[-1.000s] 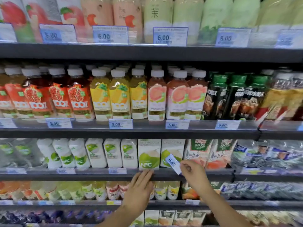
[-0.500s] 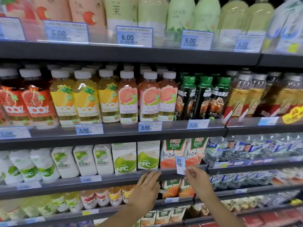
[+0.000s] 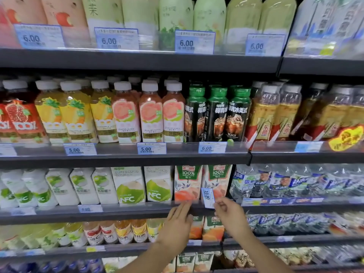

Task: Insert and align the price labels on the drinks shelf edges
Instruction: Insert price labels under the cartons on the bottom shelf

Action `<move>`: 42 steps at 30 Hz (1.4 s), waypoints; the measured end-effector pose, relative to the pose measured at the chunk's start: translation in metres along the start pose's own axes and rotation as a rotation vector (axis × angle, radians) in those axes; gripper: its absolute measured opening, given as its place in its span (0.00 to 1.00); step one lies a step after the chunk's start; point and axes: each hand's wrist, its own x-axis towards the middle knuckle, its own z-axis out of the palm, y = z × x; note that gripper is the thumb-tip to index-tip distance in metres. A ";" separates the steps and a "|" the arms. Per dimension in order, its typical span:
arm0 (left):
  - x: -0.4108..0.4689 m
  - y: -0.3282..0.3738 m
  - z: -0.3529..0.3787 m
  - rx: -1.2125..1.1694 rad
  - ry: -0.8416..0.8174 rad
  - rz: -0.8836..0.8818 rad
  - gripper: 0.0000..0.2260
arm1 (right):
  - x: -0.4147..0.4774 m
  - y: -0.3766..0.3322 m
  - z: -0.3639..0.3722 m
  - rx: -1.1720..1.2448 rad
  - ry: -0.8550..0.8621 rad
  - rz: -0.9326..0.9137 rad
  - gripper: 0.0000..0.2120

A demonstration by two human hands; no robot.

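I held the 10.90 label (image 3: 208,197) pinched on end in my right hand (image 3: 229,218), lower centre of frame, against the peach juice cartons (image 3: 188,183). My left hand (image 3: 177,223) lay open on the shelf edge (image 3: 137,210). Turned sideways like that, it could have jammed or slipped.

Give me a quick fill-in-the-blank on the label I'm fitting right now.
1. The price label pinched in the right hand reads ____.
2. That label is turned ____, not level with the shelf edge.
3. The left hand rests its fingertips on the shelf edge below the ____ juice cartons.

Missing words: 10.90; upright; peach
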 end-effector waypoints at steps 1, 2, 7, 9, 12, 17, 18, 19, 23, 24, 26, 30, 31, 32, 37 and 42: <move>0.002 0.003 -0.002 0.007 0.003 -0.023 0.15 | 0.001 0.001 0.000 0.008 -0.004 -0.014 0.11; 0.004 0.005 -0.004 0.011 0.003 -0.043 0.14 | 0.003 0.001 -0.001 0.011 -0.006 -0.039 0.12; 0.016 0.005 -0.011 -0.009 0.045 -0.073 0.11 | 0.012 0.005 0.000 -0.063 -0.001 -0.192 0.08; 0.020 0.000 -0.010 -0.042 0.087 -0.053 0.13 | 0.016 0.008 0.001 -0.071 0.003 -0.276 0.07; 0.021 -0.002 -0.011 -0.071 0.116 -0.043 0.14 | 0.021 0.014 0.002 -0.123 -0.009 -0.374 0.10; 0.019 -0.002 -0.017 -0.107 0.158 -0.030 0.13 | 0.026 0.018 0.002 -0.255 -0.012 -0.430 0.12; 0.019 -0.003 -0.019 -0.105 0.159 -0.026 0.12 | 0.026 0.019 0.002 -0.256 -0.007 -0.448 0.12; 0.019 -0.004 -0.020 -0.105 0.155 -0.024 0.12 | 0.027 0.019 0.001 -0.263 -0.003 -0.463 0.12; 0.020 -0.007 -0.020 -0.108 0.126 -0.029 0.12 | 0.028 0.014 -0.004 -0.261 0.000 -0.467 0.11; 0.021 -0.008 -0.020 -0.111 0.121 -0.031 0.13 | 0.028 0.013 -0.005 -0.262 -0.014 -0.460 0.11; 0.021 -0.008 -0.021 -0.121 0.119 -0.029 0.13 | 0.028 0.012 -0.005 -0.339 -0.059 -0.464 0.12; 0.022 -0.006 -0.025 -0.141 0.113 -0.053 0.16 | 0.029 0.016 -0.001 -0.596 -0.132 -0.464 0.22; 0.022 -0.007 -0.025 -0.147 0.113 -0.061 0.17 | 0.029 0.016 -0.001 -0.652 -0.143 -0.469 0.23; 0.023 -0.007 -0.026 -0.150 0.114 -0.063 0.17 | 0.030 0.015 0.000 -0.702 -0.150 -0.483 0.23; 0.023 -0.008 -0.023 -0.158 0.136 -0.047 0.17 | 0.025 0.012 0.006 -0.765 -0.143 -0.547 0.27; 0.025 -0.015 -0.013 -0.171 0.164 -0.028 0.17 | 0.027 0.023 0.011 -0.690 -0.116 -0.534 0.30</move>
